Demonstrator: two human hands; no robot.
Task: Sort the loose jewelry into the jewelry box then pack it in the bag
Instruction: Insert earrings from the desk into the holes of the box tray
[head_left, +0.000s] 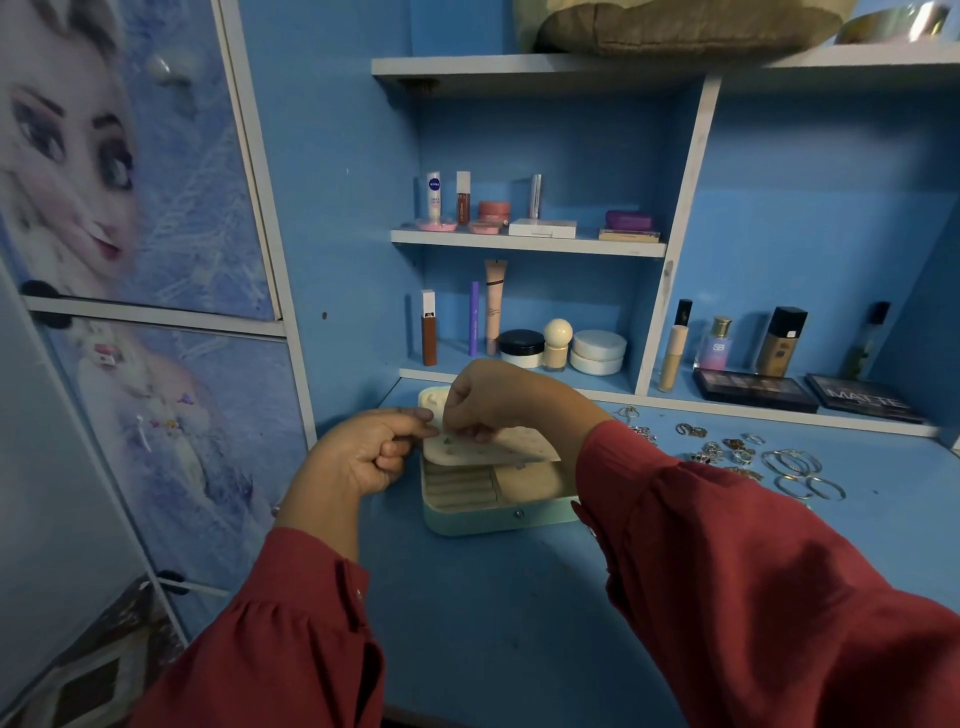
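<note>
Two hands (415, 436) on perforated cream panel (498, 449)

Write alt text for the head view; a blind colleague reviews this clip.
Both hands, left hand and right hand, pinch a perforated earring panel above an open jewelry box on a blue desk. Loose rings and bangles lie to the right, cosmetics on shelves behind.

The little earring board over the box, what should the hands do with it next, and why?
Probably finish pushing the small earring through a hole in the earring board. The left hand grips the board's edge above the open jewelry box, and the right hand pinches something tiny against it. More loose jewelry waits on the desk.
</note>
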